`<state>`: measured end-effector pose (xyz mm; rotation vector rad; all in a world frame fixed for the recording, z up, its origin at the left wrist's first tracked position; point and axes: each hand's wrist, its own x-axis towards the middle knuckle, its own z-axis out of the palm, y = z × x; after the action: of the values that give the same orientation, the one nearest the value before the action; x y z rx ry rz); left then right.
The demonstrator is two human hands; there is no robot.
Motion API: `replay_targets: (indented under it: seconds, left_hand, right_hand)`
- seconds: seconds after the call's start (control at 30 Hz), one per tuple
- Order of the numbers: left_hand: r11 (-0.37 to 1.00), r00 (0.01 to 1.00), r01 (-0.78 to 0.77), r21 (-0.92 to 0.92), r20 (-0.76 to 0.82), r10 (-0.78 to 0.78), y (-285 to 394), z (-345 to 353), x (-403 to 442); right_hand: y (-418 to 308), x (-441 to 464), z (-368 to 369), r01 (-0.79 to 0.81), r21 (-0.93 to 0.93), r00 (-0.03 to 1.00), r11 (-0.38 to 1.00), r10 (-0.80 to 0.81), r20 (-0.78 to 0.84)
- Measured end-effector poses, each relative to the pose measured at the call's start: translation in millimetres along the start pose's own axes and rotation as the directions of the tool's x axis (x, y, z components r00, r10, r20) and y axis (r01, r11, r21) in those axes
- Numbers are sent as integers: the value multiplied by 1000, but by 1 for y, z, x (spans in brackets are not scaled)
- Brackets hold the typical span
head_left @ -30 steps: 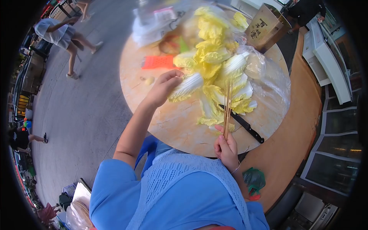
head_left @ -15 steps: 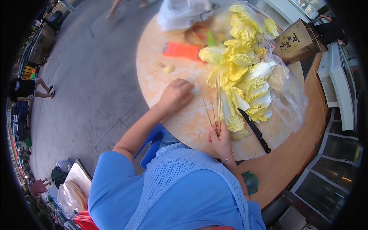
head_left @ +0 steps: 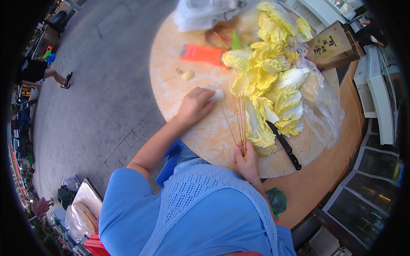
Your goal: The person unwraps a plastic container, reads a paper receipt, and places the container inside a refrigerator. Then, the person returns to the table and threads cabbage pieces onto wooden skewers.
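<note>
My left hand [head_left: 197,106] rests low over the marble-patterned round table [head_left: 171,55], fingers curled round a small white piece [head_left: 218,95] whose end shows at the fingertips; the rest is hidden. Several thin wooden skewers [head_left: 242,123] fan upward from my right hand [head_left: 247,162], which pinches their lower ends near the table's front edge. Beyond them lies a heap of yellow-white cabbage leaves [head_left: 260,79]. A black-handled knife [head_left: 287,147] lies just right of the leaves, its handle toward the front right.
An orange-red packet [head_left: 203,55], a pale yellow lump [head_left: 188,75] and a white plastic bag [head_left: 205,15] lie farther back. Clear plastic [head_left: 320,102] spreads right of the leaves, near a printed box [head_left: 333,46]. One person [head_left: 38,72] is far left, another [head_left: 370,34] at upper right.
My left hand has left the heap with a cabbage leaf and come down on bare table; the leaf is now mostly out of sight. The skewers in my right hand have spread apart. The view has shifted.
</note>
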<state>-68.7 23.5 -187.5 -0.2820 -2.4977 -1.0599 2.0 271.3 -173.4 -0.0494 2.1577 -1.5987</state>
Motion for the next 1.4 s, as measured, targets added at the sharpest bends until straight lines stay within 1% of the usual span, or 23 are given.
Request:
replay_targets:
  seconds: [0.3,0.43,0.5,0.53,0.57,0.63,0.67,0.7,0.73,0.77,0.83,0.9,0.93,1.0,1.07,1.1,1.13,1.17,1.23,1.27,1.3,1.37,1.4]
  left_hand:
    - [970,971,235,-55,55,-232,20,-7,-6]
    - [982,976,150,-115,175,-129,39,1,-18]
    - [981,985,22,-193,171,12,44,3,-19]
    - [974,976,54,-219,216,-6,43,1,-14]
    - [952,978,155,-263,177,-111,40,2,-9]
    - [863,935,353,-361,146,-322,41,6,12]
    - [877,956,290,-384,72,-284,45,11,30]
    - [887,969,226,-402,-2,-248,53,17,48]
    - [878,978,197,-437,18,-210,65,25,65]
    - [865,986,162,-475,38,-164,81,34,84]
    - [901,990,77,-427,143,-16,108,57,120]
    - [962,962,-242,-131,97,255,111,96,152]
    - [957,953,-282,-65,98,288,103,120,161]
    - [923,930,-358,140,140,340,95,146,173]
    - [931,953,-258,259,226,201,102,152,177]
    - [930,961,-270,249,121,247,89,163,177]
    - [948,960,-271,168,119,254,95,157,177]
    - [965,961,-259,-37,87,261,92,157,178]
    - [879,971,-210,-428,12,238,92,155,172]
    - [844,949,-306,-440,-76,305,100,148,169]
    - [801,917,-398,-447,-163,364,109,138,166]
    - [774,949,-315,-549,-155,276,130,106,152]
    - [738,939,-342,-582,-232,253,141,89,145]
  right_hand:
    - [-25,11,16,16,-93,1000,995,-16,1]
    - [-10,32,23,89,51,995,995,-86,-44]
    - [-15,30,19,67,93,997,993,-64,-39]
    - [-20,23,13,58,67,998,996,-57,-22]
    - [-19,15,8,56,69,998,996,-53,-45]
    - [-14,-7,-4,109,246,994,963,-102,-41]
    - [-12,-19,-11,121,243,992,962,-110,-60]
    - [-9,-35,-18,162,287,979,944,-116,-169]
    - [-6,-47,-23,208,325,953,922,-117,-278]
    - [-3,-54,-26,225,318,944,921,-125,-306]
    - [1,-68,-38,242,333,905,911,-89,-416]
    - [10,-76,-44,233,310,895,922,-78,-440]
    - [5,-80,-46,273,248,869,929,-129,-477]
    - [13,-83,-44,257,311,873,915,-82,-480]
    - [7,-86,-47,284,294,867,912,-114,-484]
    - [16,-82,-43,321,249,845,914,-157,-511]
    - [21,-79,-41,352,231,823,907,-182,-538]
    - [21,-78,-42,373,218,791,902,-187,-583]
    - [19,-75,-43,346,297,852,890,-166,-496]
    - [21,-72,-41,442,173,781,880,-283,-557]
    - [19,-72,-42,450,160,768,879,-289,-571]
    - [13,-74,-42,458,171,779,872,-301,-550]
    - [16,-73,-42,396,274,847,877,-233,-477]
